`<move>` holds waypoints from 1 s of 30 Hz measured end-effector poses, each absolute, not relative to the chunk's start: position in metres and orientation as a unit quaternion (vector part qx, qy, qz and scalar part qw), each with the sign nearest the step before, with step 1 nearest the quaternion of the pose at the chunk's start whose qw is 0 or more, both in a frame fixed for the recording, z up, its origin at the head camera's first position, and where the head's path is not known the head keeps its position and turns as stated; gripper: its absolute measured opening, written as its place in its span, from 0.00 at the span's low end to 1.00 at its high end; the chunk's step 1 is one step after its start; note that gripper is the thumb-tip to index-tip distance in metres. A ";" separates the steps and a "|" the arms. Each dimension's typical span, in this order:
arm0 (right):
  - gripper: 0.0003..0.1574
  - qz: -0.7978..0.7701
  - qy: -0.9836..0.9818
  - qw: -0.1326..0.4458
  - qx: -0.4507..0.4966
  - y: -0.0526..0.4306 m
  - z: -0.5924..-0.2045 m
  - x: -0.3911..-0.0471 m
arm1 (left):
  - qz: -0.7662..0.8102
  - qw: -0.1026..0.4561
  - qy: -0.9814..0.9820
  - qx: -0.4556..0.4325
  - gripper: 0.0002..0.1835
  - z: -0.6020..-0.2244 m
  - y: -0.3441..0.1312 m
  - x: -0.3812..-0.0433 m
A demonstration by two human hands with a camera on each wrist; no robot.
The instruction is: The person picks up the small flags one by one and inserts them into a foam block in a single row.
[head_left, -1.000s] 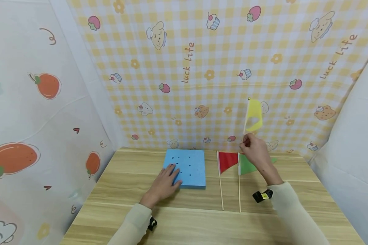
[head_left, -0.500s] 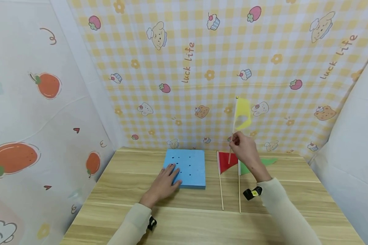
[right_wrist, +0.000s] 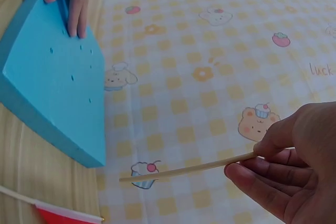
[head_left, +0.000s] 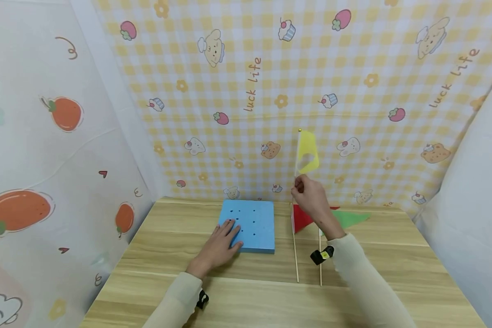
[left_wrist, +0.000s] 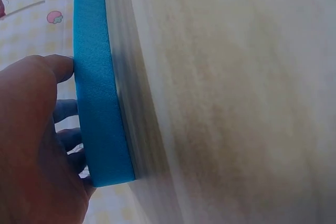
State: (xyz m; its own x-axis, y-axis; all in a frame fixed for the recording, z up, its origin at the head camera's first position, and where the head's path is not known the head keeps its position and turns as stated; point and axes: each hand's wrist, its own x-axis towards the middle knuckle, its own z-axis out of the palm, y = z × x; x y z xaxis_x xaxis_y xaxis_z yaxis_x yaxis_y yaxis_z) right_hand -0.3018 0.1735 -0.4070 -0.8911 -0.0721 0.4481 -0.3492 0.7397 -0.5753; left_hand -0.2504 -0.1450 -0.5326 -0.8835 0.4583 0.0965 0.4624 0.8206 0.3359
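A blue foam block (head_left: 260, 228) dotted with small holes lies flat on the wooden table. My left hand (head_left: 217, 248) rests on its left part, fingers spread over the top and hiding some holes. My right hand (head_left: 313, 198) pinches the thin stick of a yellow flag (head_left: 309, 150) between thumb and fingertips. The flag stands nearly upright in the air, right of the block. In the right wrist view the bare lower end of the wooden stick (right_wrist: 178, 172) points towards the block. Below my right hand lie a red flag (head_left: 301, 219) and a green flag (head_left: 350, 219), both partly covered.
The wooden table (head_left: 246, 300) runs back to a yellow checked cloth (head_left: 246, 159) hung behind it. White cloth walls (head_left: 475, 182) close in the sides. Both flag sticks lie side by side, pointing towards the front of the table.
My right hand has carried the yellow flag leftward, from over the green flag to above the red one, closer to the block. The left hand has stayed on the block.
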 end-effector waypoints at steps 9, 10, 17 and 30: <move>0.07 0.338 -0.907 0.210 0.135 0.152 -0.405 -0.307 | -0.186 0.007 -0.953 -0.241 0.33 -0.533 -0.145 -0.251; 0.07 0.338 -0.908 0.209 0.135 0.150 -0.406 -0.308 | -0.186 0.007 -0.953 -0.241 0.33 -0.533 -0.145 -0.251; 0.04 0.354 -0.905 0.196 0.131 0.140 -0.407 -0.315 | -0.182 0.009 -0.952 -0.245 0.33 -0.534 -0.145 -0.251; 0.02 0.365 -0.896 0.206 0.148 0.123 -0.412 -0.324 | -0.191 0.017 -0.949 -0.249 0.33 -0.537 -0.146 -0.251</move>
State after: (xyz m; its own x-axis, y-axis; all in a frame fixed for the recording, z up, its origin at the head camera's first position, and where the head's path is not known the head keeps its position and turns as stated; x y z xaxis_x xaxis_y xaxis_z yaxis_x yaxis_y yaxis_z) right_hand -0.3237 0.1227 -0.4119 -0.8714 -0.1153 0.4769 -0.4157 0.6897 -0.5928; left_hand -0.2511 -0.1456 -0.5370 -0.8757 0.4656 0.1281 0.4789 0.8031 0.3546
